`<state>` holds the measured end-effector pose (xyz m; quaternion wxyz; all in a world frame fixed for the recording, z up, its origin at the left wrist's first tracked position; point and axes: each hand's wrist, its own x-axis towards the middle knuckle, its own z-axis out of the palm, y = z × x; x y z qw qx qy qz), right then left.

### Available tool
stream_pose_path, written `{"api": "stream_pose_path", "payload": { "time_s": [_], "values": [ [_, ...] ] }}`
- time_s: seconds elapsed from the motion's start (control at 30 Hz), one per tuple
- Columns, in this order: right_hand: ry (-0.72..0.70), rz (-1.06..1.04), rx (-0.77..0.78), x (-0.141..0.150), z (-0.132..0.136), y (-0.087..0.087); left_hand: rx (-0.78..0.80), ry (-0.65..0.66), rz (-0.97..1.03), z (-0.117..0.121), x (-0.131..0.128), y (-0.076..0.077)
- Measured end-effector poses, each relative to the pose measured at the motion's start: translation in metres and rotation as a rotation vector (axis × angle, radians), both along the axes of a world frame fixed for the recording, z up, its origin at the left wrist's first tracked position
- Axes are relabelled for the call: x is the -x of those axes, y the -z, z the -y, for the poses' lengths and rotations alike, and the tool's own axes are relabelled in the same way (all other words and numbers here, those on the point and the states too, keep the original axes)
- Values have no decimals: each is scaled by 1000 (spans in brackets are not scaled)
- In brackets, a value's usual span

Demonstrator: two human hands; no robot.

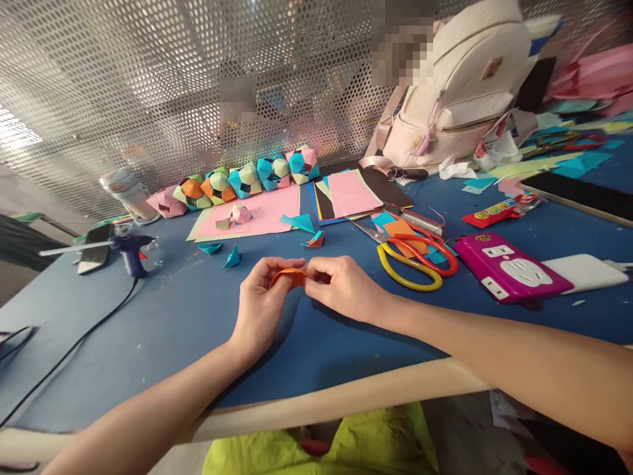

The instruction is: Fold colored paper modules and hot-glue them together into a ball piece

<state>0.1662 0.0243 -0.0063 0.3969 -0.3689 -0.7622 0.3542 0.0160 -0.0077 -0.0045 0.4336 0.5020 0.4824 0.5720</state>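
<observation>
Between my two hands is a small piece of folded orange paper, held just above the blue table. My left hand pinches its left side between thumb and fingers. The fingertips of my right hand are closed on its right end. Beyond my hands lie small folded paper pieces: a blue one, another blue one and an orange-and-blue one. Farther back, several multicoloured folded paper balls stand in a row.
Scissors with red and yellow handles lie right of my hands, near a purple power strip. A glue gun with a cord stands at left. Pink paper sheets, a bottle and a white backpack are at the back.
</observation>
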Motion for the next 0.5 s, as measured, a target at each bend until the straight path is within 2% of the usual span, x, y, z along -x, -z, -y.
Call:
{"api": "stream_pose_path", "payload": {
  "time_s": [0.13,0.23,0.33,0.5],
  "values": [
    [13,22,23,-3,-1,-4,27,-7,-37,-1,0,-2],
    [-25,29,46,-5,-1,-5,79,-28,39,-3,0,-3],
    [2,40,-10,-5,-2,-1,126,-37,130,-4,-1,-3],
    [60,56,-89,-5,-5,3,165,-3,165,-5,-2,-3]
  ]
}}
